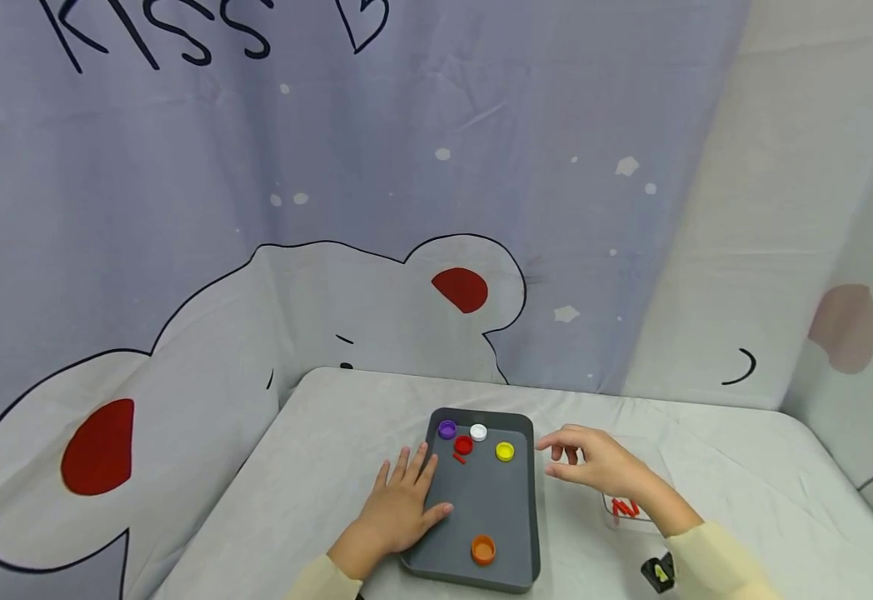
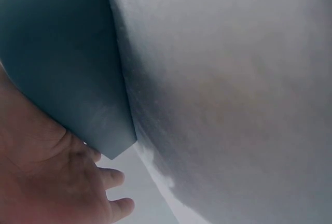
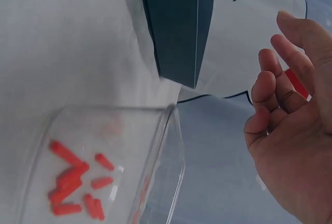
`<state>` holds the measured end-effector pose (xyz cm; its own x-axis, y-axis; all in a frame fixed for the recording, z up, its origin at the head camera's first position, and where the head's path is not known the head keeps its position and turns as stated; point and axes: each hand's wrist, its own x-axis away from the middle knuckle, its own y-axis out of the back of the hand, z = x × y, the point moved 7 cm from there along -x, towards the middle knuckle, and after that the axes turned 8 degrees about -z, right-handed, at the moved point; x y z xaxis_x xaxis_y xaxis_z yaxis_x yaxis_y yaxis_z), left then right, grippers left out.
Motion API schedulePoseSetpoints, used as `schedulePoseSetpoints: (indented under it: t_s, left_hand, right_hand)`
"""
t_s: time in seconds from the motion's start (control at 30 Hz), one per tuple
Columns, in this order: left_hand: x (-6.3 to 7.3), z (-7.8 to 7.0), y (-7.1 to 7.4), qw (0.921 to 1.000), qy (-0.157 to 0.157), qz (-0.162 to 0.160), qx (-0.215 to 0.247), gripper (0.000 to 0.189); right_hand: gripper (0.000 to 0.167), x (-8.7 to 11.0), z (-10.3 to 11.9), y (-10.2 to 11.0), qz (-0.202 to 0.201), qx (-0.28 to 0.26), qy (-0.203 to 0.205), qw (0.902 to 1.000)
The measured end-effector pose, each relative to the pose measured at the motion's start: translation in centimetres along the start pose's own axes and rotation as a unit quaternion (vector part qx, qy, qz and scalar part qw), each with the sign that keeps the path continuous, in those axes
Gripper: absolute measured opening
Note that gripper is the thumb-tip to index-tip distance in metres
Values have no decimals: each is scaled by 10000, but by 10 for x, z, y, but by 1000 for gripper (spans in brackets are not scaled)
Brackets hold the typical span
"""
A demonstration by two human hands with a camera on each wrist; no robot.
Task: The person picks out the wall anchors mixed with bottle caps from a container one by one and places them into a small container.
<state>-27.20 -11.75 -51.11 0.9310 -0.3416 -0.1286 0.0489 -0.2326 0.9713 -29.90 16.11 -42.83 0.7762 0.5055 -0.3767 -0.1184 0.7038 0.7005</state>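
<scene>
A grey tray (image 1: 485, 500) lies on the table. My left hand (image 1: 399, 510) rests on its left edge with fingers spread; in the left wrist view, the palm (image 2: 49, 167) is against the tray's side. Purple (image 1: 447, 430), white (image 1: 478, 432), red (image 1: 463, 445) and yellow (image 1: 505, 452) round caps sit in the tray's far part, an orange cap (image 1: 484, 550) in its near part. One short red stick (image 1: 459, 458) lies beside the red cap. My right hand (image 1: 594, 461) hovers right of the tray, fingers bent, holding nothing visible.
Under the right forearm stands a clear plastic box (image 3: 168, 120) with several short red sticks (image 3: 67, 182) inside. A small black object (image 1: 658, 572) lies near the right sleeve. A printed curtain (image 1: 406, 167) hangs behind the white-covered table (image 1: 316, 467).
</scene>
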Motion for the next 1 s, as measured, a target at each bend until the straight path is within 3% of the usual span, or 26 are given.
schedulePoseSetpoints:
  t_s: [0.5,0.8,1.0]
  left_hand:
    - [0,-1,1,10000,7,10,-17,79]
    - [-2,2,-2,10000,6,13,-44,79]
    - [0,1,0,10000,0,5,-73,80]
  right_hand:
    - [31,-35,0,-37,558,-227,31,9982]
    - [30,-54,-5,-65,876,5,40,9961]
    - [32,-66,-7,-83,1079,131,274,9937]
